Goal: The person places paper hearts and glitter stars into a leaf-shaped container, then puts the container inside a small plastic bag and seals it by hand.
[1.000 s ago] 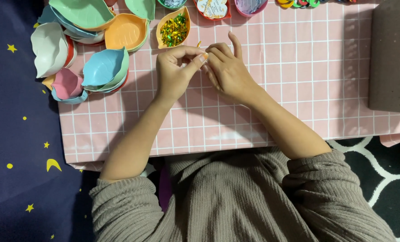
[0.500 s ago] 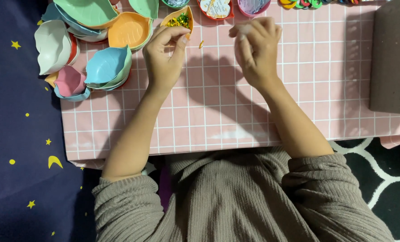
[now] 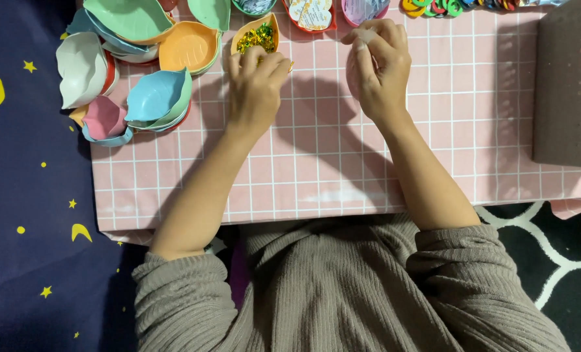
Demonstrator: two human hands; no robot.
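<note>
Left hand (image 3: 255, 81) just below orange leaf bowl (image 3: 256, 36) of shiny green-gold bits, fingers curled, pinching tiny gold bit (image 3: 291, 66). Right hand (image 3: 376, 65) right of same bowl, fingers bunched close together; can't tell what's inside. Both over pink checked cloth (image 3: 316, 163).

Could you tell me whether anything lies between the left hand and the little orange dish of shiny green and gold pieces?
Nothing visible does. The left hand lies on the pink checked cloth just below the orange dish, its fingertips at the near rim. The other leaf-shaped bowls are off to the left, out of the way.
</note>
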